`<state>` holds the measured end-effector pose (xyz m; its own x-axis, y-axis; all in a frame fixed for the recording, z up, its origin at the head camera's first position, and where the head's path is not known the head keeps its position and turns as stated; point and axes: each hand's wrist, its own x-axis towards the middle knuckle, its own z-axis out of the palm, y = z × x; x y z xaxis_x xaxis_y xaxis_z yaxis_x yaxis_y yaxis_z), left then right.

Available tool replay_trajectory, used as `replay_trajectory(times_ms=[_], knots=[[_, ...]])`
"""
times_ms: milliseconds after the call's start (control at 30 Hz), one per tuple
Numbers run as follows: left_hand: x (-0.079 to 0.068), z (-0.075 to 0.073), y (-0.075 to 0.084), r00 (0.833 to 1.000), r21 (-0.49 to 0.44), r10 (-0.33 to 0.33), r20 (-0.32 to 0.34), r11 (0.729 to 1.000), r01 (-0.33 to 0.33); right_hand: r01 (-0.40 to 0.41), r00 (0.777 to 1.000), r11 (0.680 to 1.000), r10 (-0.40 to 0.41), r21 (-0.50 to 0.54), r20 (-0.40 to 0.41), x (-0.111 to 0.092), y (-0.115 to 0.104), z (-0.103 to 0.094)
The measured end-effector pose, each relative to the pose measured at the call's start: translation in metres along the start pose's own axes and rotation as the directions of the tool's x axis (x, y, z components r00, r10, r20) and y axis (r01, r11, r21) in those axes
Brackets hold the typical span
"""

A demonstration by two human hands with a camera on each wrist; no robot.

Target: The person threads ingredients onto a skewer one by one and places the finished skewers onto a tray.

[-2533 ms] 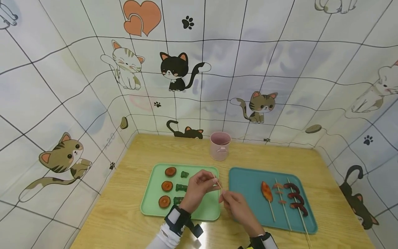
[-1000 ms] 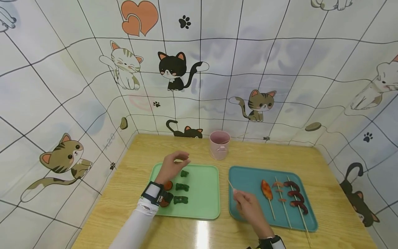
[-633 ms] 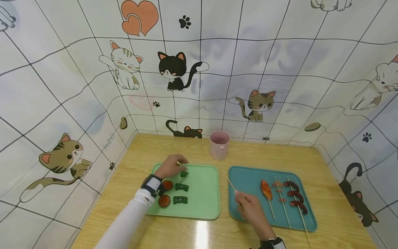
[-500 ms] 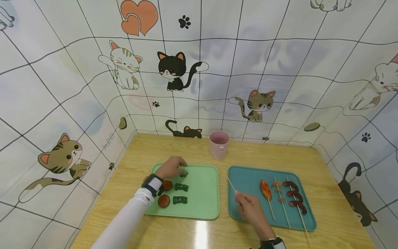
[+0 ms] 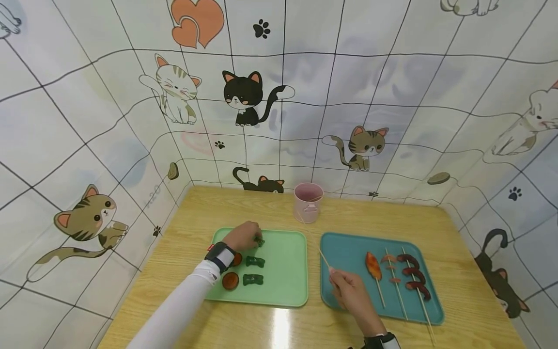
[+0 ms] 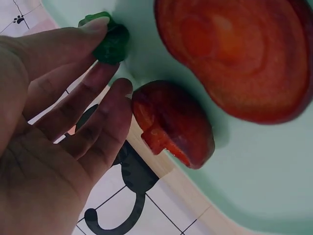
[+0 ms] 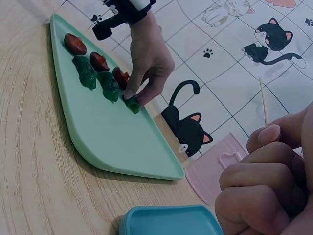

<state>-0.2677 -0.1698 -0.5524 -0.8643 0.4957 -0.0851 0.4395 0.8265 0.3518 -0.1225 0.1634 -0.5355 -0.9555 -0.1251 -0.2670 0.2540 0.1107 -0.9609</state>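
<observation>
At the green tray point(image 5: 285, 266), left fingers point(image 6: 93, 81) pinch a green piece point(image 6: 117, 44); right of it, right fingers point(image 7: 261, 169) hold a stick point(image 7: 264, 100) (steadiness matters).

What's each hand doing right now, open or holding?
Left hand: pinching the small green piece at the green tray.
Right hand: closed, holding a thin wooden stick, tip bare.

A white wall covering point(image 5: 305, 29) printed with grid lines, cartoon cats point(image 5: 243, 92), black paw prints point(image 5: 261, 30) and an orange heart motif point(image 5: 211, 22) rises behind a pale wooden table point(image 5: 213, 206), where a pink bucket point(image 5: 304, 214) stands near the back edge
</observation>
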Motion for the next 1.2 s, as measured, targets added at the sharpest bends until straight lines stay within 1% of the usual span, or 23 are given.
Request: replay_trajectory(times_ms=[400, 500, 567, 700, 867, 933, 1033, 1167, 1200], knots=[[-0.003, -0.001, 0.004, 0.998, -0.073, -0.047, -0.035, 0.996, 0.045, -0.016, 1.000, 1.000, 0.016, 0.021, -0.001, -0.001, 0.002, -0.002], [-0.004, -0.003, 0.006, 0.997, -0.124, -0.061, -0.047, 0.991, 0.054, -0.012, 1.000, 1.000, 0.012, 0.020, 0.003, -0.002, 0.001, -0.003], [-0.006, -0.006, 0.008, 0.996, -0.178, -0.067, -0.055, 0.982, 0.056, -0.007, 1.000, 1.000, 0.007, 0.024, 0.003, -0.002, 0.000, -0.003], [-0.008, -0.010, 0.010, 0.993, -0.302, -0.065, -0.097, 0.953, 0.033, 0.008, 1.000, 1.000, -0.008, 0.027, 0.000, -0.002, -0.002, -0.006], [-0.012, -0.015, 0.014, 0.979, -0.465, -0.096, -0.181, 0.885, 0.001, 0.030, 0.999, 0.999, -0.030, 0.022, 0.012, -0.003, -0.006, -0.008], [-0.015, -0.018, 0.018, 0.971, -0.535, -0.125, -0.201, 0.845, -0.002, 0.030, 0.999, 0.999, -0.030, 0.018, 0.014, -0.004, -0.007, -0.009], [-0.020, -0.022, 0.023, 0.961, -0.612, -0.158, -0.226, 0.791, -0.014, 0.019, 1.000, 1.000, -0.019, 0.004, 0.013, -0.005, -0.008, -0.010], [-0.027, -0.025, 0.031, 0.953, -0.704, -0.170, -0.251, 0.707, -0.060, 0.011, 1.000, 0.999, -0.010, -0.030, 0.012, -0.006, -0.009, -0.010], [-0.029, -0.025, 0.033, 0.953, -0.728, -0.169, -0.252, 0.682, -0.071, 0.011, 1.000, 0.999, -0.010, -0.041, 0.012, -0.007, -0.010, -0.010]])
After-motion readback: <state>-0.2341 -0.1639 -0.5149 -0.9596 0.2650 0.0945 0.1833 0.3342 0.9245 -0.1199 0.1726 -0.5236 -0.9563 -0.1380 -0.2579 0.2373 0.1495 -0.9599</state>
